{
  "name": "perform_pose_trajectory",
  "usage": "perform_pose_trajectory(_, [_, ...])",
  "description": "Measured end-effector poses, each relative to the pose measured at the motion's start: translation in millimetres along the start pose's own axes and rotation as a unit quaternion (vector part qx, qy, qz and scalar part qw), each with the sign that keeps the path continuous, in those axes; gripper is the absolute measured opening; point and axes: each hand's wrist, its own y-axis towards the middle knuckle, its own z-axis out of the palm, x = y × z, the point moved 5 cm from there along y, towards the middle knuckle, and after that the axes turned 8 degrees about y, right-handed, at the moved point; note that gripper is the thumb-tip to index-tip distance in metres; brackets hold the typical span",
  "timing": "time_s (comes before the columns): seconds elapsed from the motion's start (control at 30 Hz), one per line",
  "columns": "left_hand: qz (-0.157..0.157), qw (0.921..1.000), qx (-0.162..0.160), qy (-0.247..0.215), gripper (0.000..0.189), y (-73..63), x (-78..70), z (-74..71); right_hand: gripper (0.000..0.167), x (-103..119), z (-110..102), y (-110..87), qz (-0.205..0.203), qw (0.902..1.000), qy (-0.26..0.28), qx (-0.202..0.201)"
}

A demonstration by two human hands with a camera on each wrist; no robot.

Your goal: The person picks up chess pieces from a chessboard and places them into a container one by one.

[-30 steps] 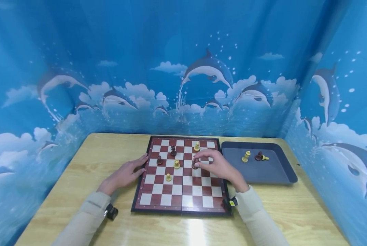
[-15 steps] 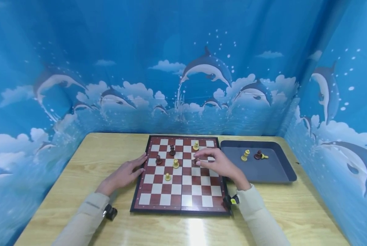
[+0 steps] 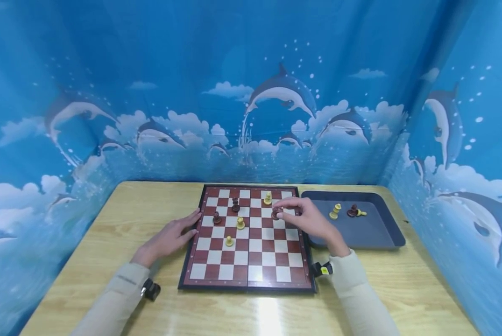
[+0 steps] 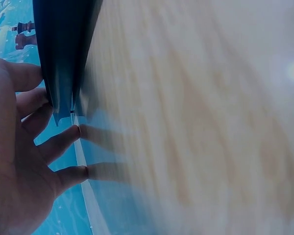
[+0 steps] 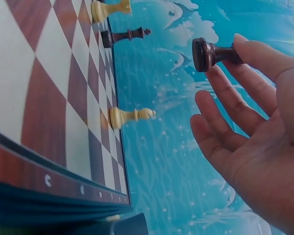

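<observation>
My right hand (image 3: pixel 307 218) pinches a dark brown chess piece (image 3: pixel 275 213) between thumb and fingers over the right half of the chessboard (image 3: pixel 248 275). In the right wrist view the piece (image 5: pixel 203 55) shows a round base and narrow stem, raised off the squares; its top is hidden by the fingers. A light bishop (image 3: pixel 268 198) stands just beyond this hand. My left hand (image 3: pixel 166 239) rests with its fingertips at the board's left edge, thumb apart from the fingers, gripping nothing. In the left wrist view the hand (image 4: pixel 27 161) touches the board's dark side.
Two dark pieces, a taller one (image 3: pixel 236 204) and a shorter one (image 3: pixel 216 217), stand on the board's left half. Near them are a light piece (image 3: pixel 240 222) and a light pawn (image 3: pixel 229 241). Right of the board, a grey tray (image 3: pixel 360 240) holds several pieces, including an upright light one (image 3: pixel 335 212).
My right hand has shifted right and slightly away across the board, carrying the dark chess piece. The left hand and the standing pieces have stayed put.
</observation>
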Motion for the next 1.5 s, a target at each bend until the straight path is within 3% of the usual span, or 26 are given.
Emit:
perform_pose_trajectory(0.33, [0.001, 1.0, -0.005, -0.007, 0.057, 0.0, -1.9, 1.1, 0.026, 1, -20, -4.9, -0.011, 0.9996, -0.003, -0.026])
perform_pose_trajectory(0.5, [-0.006, 1.0, 0.002, -0.007, 0.058, -0.7, -0.5, 2.5, 0.027, 2, -29, -8.4, 0.003, 0.9995, 0.007, -0.032])
perform_pose_trajectory(0.77, [-0.001, 1.0, -0.005, -0.007, 0.058, 2.2, -1.2, -1.1, 0.024, 5, -47, -11.3, 0.001, 0.9984, -0.014, -0.054])
perform_pose_trajectory(1.1, [0.001, 1.0, -0.002, 0.001, 0.057, 1.9, -1.4, -0.5, 0.028, 2, -70, -25.3, 0.02, 0.9947, -0.025, -0.097])
perform_pose_trajectory(1.5, [0.006, 1.0, -0.007, -0.001, 0.057, -2.4, -1.3, -0.5, 0.029, -3, -92, -39.3, 0.014, 0.99, -0.036, -0.135])
